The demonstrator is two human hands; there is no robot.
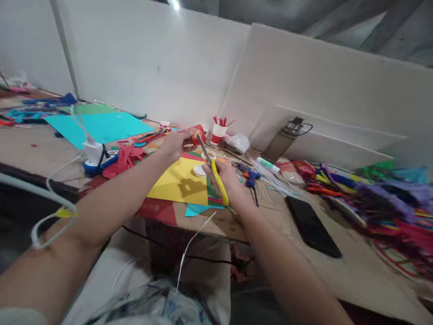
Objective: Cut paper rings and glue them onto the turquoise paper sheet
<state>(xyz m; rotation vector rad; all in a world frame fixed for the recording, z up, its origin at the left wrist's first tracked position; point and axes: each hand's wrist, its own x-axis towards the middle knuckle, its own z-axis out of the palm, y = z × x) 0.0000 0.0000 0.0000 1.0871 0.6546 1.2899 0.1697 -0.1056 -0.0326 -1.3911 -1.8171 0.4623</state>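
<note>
My left hand pinches a small red paper piece with a gold pattern, held up above the table. My right hand grips a pair of scissors with yellow handles. The scissor blades point up and away, and their tips meet the red paper; whether they are cutting into it I cannot make out. Beneath both hands lies a yellow paper sheet, with a white round piece at its right edge.
A paper cup with red sticks stands behind. To the right are a blue glue gun, a grey bottle, a black phone and piled pipe cleaners. On the left are cyan paper, red strips and a white charger.
</note>
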